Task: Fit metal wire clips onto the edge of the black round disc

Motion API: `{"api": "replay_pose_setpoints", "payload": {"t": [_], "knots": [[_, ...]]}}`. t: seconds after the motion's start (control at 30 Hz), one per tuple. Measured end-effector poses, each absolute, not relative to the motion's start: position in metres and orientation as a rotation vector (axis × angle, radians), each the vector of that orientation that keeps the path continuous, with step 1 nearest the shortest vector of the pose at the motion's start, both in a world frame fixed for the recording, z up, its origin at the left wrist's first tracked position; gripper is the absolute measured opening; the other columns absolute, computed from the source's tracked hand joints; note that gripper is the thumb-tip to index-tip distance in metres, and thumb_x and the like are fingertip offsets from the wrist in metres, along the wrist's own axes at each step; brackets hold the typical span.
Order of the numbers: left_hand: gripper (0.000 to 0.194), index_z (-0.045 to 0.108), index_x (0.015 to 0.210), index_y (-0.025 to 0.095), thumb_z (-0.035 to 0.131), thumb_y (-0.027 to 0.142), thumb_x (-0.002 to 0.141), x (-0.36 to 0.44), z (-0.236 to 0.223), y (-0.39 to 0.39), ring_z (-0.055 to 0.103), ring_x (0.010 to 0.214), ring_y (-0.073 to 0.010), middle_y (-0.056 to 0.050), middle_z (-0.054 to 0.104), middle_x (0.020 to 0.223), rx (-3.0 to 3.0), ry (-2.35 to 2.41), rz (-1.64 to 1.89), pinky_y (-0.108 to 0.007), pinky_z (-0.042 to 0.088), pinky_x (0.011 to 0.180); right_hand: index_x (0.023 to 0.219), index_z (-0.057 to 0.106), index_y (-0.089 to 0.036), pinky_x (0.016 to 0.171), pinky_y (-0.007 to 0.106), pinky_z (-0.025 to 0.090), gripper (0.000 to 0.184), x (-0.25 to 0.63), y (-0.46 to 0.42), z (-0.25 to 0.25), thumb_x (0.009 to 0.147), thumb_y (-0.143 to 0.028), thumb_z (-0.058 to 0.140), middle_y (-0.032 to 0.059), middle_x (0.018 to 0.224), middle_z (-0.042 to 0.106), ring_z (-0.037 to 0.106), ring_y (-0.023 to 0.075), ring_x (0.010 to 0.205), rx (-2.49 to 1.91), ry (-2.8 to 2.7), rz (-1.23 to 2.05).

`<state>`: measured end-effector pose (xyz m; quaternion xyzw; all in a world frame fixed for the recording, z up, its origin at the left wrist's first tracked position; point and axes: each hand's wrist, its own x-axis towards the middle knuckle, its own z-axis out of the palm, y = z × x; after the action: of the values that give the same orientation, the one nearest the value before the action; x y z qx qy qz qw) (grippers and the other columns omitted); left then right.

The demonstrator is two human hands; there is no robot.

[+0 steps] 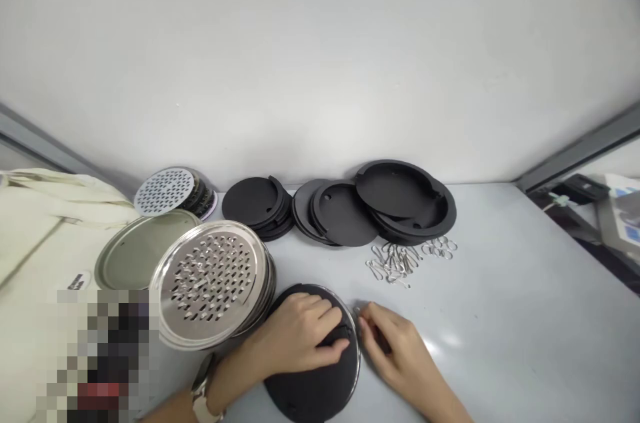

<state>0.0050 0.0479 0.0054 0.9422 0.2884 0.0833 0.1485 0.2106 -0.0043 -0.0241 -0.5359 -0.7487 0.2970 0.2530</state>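
Observation:
A black round disc (313, 390) with a metal rim lies on the grey table near me. My left hand (300, 333) rests on top of it, fingers curled and pressing down at its right edge. My right hand (393, 343) sits just right of the disc, fingers pinched at the rim near a small metal part I cannot make out. A stack of perforated steel grater discs (213, 280) leans against the disc's left side.
Several black plastic discs (405, 200), (257, 203), (335, 213) lie along the back wall. A pile of small wire clips (400, 260) sits in front of them. At left are a shallow metal pan (127, 256), a perforated disc (165, 191) and a cream cloth bag (35, 243).

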Motion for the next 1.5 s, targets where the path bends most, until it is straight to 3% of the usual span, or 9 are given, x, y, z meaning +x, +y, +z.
{"api": "replay_pose_setpoints", "payload": {"t": [0.67, 1.27, 1.5], "knots": [[0.016, 0.048, 0.079, 0.020, 0.054, 0.034, 0.084, 0.004, 0.007, 0.048, 0.056, 0.069, -0.0167, 0.001, 0.057, 0.072, 2.688, 0.850, 0.281, -0.031, 0.038, 0.063, 0.069, 0.031, -0.022, 0.055, 0.026, 0.035, 0.030, 0.214, -0.003, -0.020, 0.097, -0.027, 0.039, -0.0029, 0.062, 0.044, 0.045, 0.0131, 0.055, -1.455, -2.050, 0.860], [0.019, 0.051, 0.077, 0.019, 0.054, 0.035, 0.086, 0.004, 0.011, 0.046, 0.057, 0.068, -0.0164, 0.001, 0.058, 0.071, 2.734, 0.863, 0.348, -0.029, 0.038, 0.064, 0.071, 0.035, -0.022, 0.059, 0.026, 0.037, 0.033, 0.215, -0.005, -0.010, 0.101, -0.034, 0.031, -0.0026, 0.064, 0.044, 0.044, 0.0140, 0.059, -1.447, -1.964, 1.008], [0.019, 0.052, 0.078, 0.019, 0.055, 0.036, 0.086, 0.003, 0.009, 0.045, 0.059, 0.070, -0.0167, 0.000, 0.060, 0.073, 2.765, 0.847, 0.390, -0.029, 0.038, 0.064, 0.073, 0.037, -0.022, 0.061, 0.027, 0.036, 0.030, 0.211, -0.009, -0.015, 0.100, -0.032, 0.031, -0.0013, 0.067, 0.047, 0.046, 0.0154, 0.061, -1.465, -2.043, 0.904]]}}
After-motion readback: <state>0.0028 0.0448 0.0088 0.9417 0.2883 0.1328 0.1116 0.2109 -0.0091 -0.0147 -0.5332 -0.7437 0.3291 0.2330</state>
